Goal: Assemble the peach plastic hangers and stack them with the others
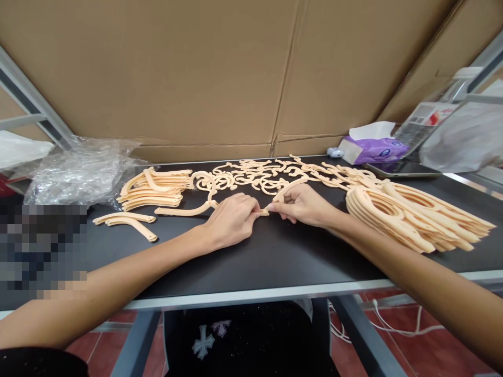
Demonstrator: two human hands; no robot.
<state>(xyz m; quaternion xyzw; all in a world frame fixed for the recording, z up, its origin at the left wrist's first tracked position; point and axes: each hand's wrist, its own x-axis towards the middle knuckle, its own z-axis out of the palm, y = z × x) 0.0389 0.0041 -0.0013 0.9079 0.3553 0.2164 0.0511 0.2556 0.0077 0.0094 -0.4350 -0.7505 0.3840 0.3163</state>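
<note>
My left hand [236, 220] is closed around the middle of a beige plastic clothes hanger, which lies over the black table. Its curved hook [212, 183] and one arm [184, 211] stick out to the left of the fingers. My right hand [302, 205] pinches another curved hanger arm [291, 188] between thumb and fingers, close to the left fingertips. A short beige piece [264, 211] shows between the two hands. The exact joint is partly hidden by the fingers.
Loose hanger arms [157, 200] are stacked at left, with a few nearer [133, 220]. Hooks [251, 173] lie scattered behind my hands. Folded hangers [408, 220] are heaped at right. A tissue pack [377, 149], phone [403, 169] and clear plastic bag [78, 175] sit at the back.
</note>
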